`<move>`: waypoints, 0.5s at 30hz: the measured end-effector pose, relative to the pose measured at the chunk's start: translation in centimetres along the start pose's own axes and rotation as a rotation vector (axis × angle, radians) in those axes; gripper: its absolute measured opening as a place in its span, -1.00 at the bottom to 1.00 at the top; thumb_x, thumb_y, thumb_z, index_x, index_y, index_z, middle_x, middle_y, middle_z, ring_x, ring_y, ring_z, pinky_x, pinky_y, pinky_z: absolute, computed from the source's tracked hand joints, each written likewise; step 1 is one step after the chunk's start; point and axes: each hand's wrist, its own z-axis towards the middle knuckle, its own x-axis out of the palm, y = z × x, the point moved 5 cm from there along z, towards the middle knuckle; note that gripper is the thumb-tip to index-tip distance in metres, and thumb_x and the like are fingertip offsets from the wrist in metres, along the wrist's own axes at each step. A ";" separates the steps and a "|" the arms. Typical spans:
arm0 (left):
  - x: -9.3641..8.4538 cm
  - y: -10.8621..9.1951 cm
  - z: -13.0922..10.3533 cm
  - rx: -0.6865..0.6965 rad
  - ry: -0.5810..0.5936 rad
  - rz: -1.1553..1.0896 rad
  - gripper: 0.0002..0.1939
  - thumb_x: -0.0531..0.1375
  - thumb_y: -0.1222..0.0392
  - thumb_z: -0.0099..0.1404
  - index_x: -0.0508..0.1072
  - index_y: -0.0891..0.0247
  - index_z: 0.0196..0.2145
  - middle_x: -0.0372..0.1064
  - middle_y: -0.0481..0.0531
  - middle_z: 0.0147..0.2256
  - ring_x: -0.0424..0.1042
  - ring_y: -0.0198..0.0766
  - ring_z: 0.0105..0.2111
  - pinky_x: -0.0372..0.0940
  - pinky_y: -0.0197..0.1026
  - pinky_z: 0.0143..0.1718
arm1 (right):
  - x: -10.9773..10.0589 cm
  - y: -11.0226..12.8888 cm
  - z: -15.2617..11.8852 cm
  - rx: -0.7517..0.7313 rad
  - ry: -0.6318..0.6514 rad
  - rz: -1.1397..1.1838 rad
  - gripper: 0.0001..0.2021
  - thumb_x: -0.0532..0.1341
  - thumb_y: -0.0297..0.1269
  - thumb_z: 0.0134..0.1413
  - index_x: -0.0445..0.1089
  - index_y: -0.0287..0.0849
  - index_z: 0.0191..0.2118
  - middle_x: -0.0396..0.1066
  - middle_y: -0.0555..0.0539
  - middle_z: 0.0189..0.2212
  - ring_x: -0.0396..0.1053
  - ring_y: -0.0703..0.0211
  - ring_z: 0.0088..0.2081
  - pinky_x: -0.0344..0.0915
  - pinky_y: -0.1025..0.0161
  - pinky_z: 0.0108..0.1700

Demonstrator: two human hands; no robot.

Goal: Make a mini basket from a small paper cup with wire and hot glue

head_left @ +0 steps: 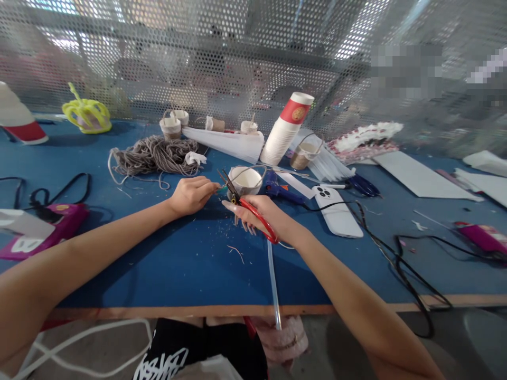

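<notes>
My right hand (263,211) grips a pair of red-handled scissors (259,215), whose dark blades point up and left. Close to the blade tips, my left hand (195,195) is closed, fingertips pinched on a small teal item (222,189) too small to make out. Just behind the scissors stands a white cup-like basket (245,180) with a thin looped handle. A blue glue gun (283,189) lies right of that basket, and a clear glue stick (273,285) reaches over the table's front edge.
Grey yarn (152,155) lies behind my left hand. A leaning cup stack (287,129) and several small baskets stand along the mesh wall. On the right are a white phone (338,214), blue-handled scissors (363,186), black cables and white sheets (423,177); a purple device (59,224) is left.
</notes>
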 end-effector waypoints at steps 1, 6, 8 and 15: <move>0.0 0.0 0.0 -0.004 -0.012 -0.001 -0.81 0.00 0.32 0.33 0.40 0.34 -0.35 0.41 -0.02 -0.56 0.35 -0.42 -0.59 0.22 -0.36 -0.56 | 0.1 0.0 0.0 0.004 0.003 0.007 -0.62 0.13 0.06 0.06 0.21 -0.18 -0.50 0.23 0.08 -0.67 0.20 0.37 -0.64 0.18 0.32 -0.57; 0.0 0.0 0.0 -0.005 -0.015 -0.007 -0.82 0.02 0.34 0.32 0.40 0.35 -0.35 0.40 -0.02 -0.58 0.32 -0.41 -0.60 0.20 -0.35 -0.57 | 0.0 -0.2 0.1 0.012 -0.026 0.032 -0.62 0.16 0.04 0.03 0.14 -0.16 -0.55 0.20 0.11 -0.71 0.18 0.39 -0.72 0.15 0.35 -0.65; 0.0 0.1 0.0 -0.009 -0.012 -0.010 -0.81 0.01 0.36 0.31 0.41 0.35 -0.36 0.40 -0.02 -0.59 0.32 -0.40 -0.60 0.21 -0.35 -0.58 | 0.0 -0.3 0.2 0.038 -0.012 0.045 -0.62 0.20 0.02 0.00 0.12 -0.14 -0.58 0.18 0.12 -0.73 0.18 0.38 -0.74 0.15 0.36 -0.68; 0.0 0.5 -0.1 -0.066 -0.032 -0.043 -0.79 0.02 0.35 0.30 0.44 0.36 -0.37 0.45 0.02 -0.55 0.37 -0.38 -0.57 0.25 -0.34 -0.55 | -0.1 -0.5 0.4 0.085 0.059 0.139 -0.57 0.27 0.03 -0.10 0.11 -0.14 -0.64 0.16 0.13 -0.80 0.19 0.36 -0.78 0.13 0.39 -0.76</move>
